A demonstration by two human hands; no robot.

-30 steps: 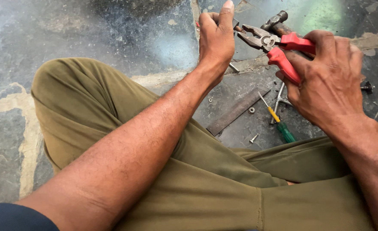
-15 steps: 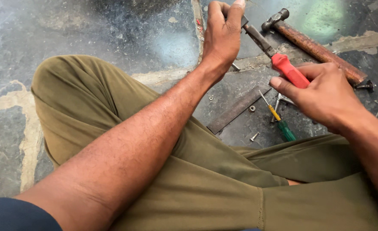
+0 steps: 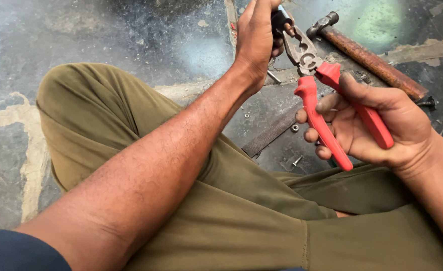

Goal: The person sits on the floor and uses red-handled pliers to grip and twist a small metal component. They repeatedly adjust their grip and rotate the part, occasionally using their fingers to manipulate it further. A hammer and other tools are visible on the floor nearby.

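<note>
Right hand (image 3: 377,125) is gripping red-handled pliers (image 3: 331,105), biting a small dark part (image 3: 280,20) that the left hand (image 3: 259,35) is clasping; next move calls for a firm squeeze.

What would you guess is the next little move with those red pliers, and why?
Probably a squeeze of the handles. The right hand holds the red-handled pliers with the handles spread, and the nose meets the small dark part gripped in the left hand, so closing would bite on it.
</note>
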